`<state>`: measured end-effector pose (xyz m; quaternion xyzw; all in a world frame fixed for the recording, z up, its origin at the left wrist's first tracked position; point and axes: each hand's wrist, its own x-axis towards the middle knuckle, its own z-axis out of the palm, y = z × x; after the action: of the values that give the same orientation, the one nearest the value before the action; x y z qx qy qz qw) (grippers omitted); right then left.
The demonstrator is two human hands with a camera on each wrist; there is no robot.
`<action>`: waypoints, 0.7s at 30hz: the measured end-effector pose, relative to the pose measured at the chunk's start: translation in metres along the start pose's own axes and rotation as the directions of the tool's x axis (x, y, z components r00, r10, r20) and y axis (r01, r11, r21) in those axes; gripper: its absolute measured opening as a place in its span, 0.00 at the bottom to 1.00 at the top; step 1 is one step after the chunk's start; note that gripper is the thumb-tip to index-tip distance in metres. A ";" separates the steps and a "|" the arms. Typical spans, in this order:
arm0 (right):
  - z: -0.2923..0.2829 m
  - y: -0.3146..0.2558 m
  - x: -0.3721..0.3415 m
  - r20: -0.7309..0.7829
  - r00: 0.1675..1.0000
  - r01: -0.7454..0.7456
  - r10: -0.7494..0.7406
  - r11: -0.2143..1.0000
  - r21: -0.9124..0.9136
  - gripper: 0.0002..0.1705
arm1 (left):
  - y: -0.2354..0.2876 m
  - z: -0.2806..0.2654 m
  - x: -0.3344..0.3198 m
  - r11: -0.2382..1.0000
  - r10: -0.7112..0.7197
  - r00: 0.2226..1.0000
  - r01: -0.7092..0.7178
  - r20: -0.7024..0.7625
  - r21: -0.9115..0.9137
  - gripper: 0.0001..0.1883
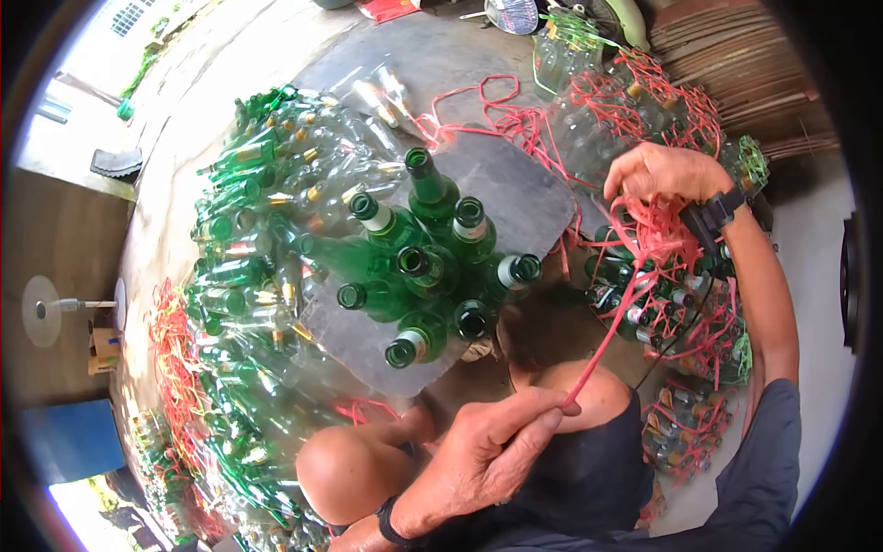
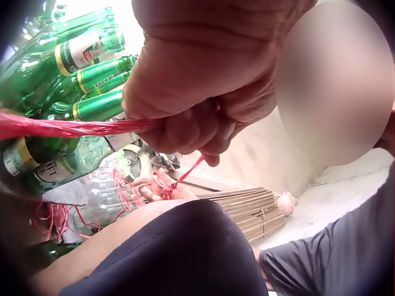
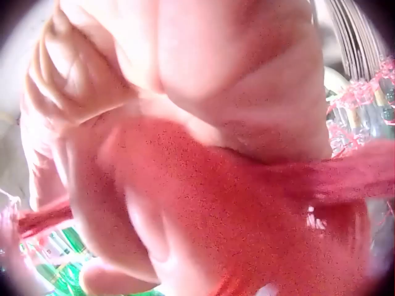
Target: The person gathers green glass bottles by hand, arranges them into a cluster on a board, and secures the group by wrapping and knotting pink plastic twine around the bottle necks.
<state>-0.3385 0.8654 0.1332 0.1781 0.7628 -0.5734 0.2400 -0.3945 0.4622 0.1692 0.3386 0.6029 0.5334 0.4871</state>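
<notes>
A pink-red plastic cord [image 1: 607, 342] runs taut between the two hands. The left hand [image 1: 492, 451] pinches its lower end above the lap; in the left wrist view the curled fingers of the left hand [image 2: 191, 117] grip the twisted cord [image 2: 80, 127]. At the upper right, the right hand [image 1: 667, 175] has its fingers curled round a bunch of the same cord [image 1: 658, 225]. Close up in the right wrist view, red cord [image 3: 352, 179] passes through the right hand [image 3: 185, 80]. Between the arms and to the left, several green bottles [image 1: 428, 267] stand upright in a cluster.
The green bottles stand on a grey board [image 1: 515, 189]. Many bottles [image 1: 235, 248] lie stacked at the left. Tied bottle bundles [image 1: 598, 110] and loose red cord [image 1: 497, 101] are at the upper right, near slatted cardboard [image 1: 736, 55]. Bent knees [image 1: 345, 469] are close below.
</notes>
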 end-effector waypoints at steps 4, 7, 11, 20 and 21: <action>-0.010 -0.016 0.051 -0.131 0.987 -0.115 0.097 0.985 -0.132 0.33 | -0.001 0.000 0.003 0.999 -0.041 0.999 0.040 -0.025 -0.026 0.10; -0.012 -0.012 0.102 -0.253 0.962 -0.150 0.103 0.973 -0.174 0.26 | -0.016 0.011 0.005 0.986 -0.026 0.997 0.014 -0.069 -0.169 0.11; -0.009 0.010 0.177 -0.281 0.932 0.040 -0.231 0.832 -0.553 0.14 | -0.011 0.015 0.019 0.964 -0.098 0.983 0.054 -0.158 -0.259 0.10; 0.013 -0.015 0.260 -0.392 0.820 -0.077 -0.417 0.599 -0.797 0.22 | -0.012 0.012 0.029 0.900 -0.323 0.940 0.269 -0.109 -0.343 0.14; 0.016 -0.019 0.267 -0.370 0.797 -0.059 -0.478 0.547 -0.835 0.22 | -0.013 0.012 0.030 0.896 -0.331 0.935 0.268 -0.130 -0.353 0.14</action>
<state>-0.5656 0.8440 -0.0082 0.1091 0.9885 -0.1039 -0.0151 -0.3905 0.4916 0.1504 0.1038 0.5931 0.5743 0.5547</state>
